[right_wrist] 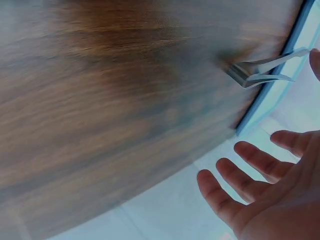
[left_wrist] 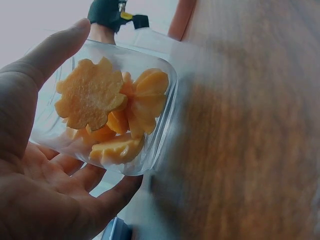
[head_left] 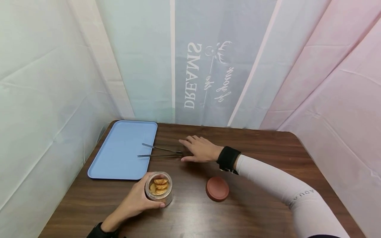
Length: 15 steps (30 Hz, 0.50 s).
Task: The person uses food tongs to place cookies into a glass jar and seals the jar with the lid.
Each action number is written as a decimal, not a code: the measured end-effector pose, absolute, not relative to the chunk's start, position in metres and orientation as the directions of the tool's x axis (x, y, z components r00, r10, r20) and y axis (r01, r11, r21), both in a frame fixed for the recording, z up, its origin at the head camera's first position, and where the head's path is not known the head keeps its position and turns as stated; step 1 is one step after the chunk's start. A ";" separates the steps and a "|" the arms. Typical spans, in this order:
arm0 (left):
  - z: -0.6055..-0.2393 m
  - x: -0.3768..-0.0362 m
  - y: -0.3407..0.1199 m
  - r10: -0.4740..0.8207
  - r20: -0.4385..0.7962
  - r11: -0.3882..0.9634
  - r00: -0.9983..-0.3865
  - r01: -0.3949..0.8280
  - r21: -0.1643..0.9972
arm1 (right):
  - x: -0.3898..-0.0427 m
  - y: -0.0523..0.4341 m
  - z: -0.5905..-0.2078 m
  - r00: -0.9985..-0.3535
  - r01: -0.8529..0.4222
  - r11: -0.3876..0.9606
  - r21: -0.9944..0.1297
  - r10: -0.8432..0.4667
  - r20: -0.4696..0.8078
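My left hand [head_left: 133,200] grips a clear jar [head_left: 168,199] near the front of the table, thumb on one side and fingers round the other. Inside the uncovered jar lie several orange-yellow flower-shaped pieces [left_wrist: 90,95]. Metal tongs [head_left: 178,152] lie spread, their tips over the right edge of a blue tray [head_left: 119,148]. Over the joined end of these tongs reaches my right hand [head_left: 202,150], fingers extended and apart. In the right wrist view its palm [right_wrist: 285,210] holds nothing, and a gap shows between the fingers and the tongs.
A round reddish-brown lid [head_left: 217,188] lies on the dark wooden table [head_left: 256,198], right of the jar. Printed cloth curtains [head_left: 143,66] hang behind the table and at both sides.
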<state>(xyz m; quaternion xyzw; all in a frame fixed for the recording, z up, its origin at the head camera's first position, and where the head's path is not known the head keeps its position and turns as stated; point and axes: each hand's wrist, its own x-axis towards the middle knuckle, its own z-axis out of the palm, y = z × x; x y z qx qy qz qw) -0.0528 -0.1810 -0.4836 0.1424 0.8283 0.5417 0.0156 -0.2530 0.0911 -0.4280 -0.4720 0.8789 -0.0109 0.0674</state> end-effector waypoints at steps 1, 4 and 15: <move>-0.484 -0.053 -0.181 0.250 0.126 0.375 -0.960 0.216 0.902 | -0.250 0.095 -0.424 -0.543 -0.828 0.554 -0.088 -0.831 -0.118; -0.484 -0.053 -0.181 0.252 0.126 0.376 -0.960 0.217 0.901 | -0.243 0.107 -0.415 -0.532 -0.833 0.546 -0.091 -0.834 -0.146; -0.485 -0.055 -0.182 0.254 0.178 0.389 -0.951 0.269 0.881 | -0.212 0.142 -0.388 -0.498 -0.853 0.517 -0.069 -0.846 -0.189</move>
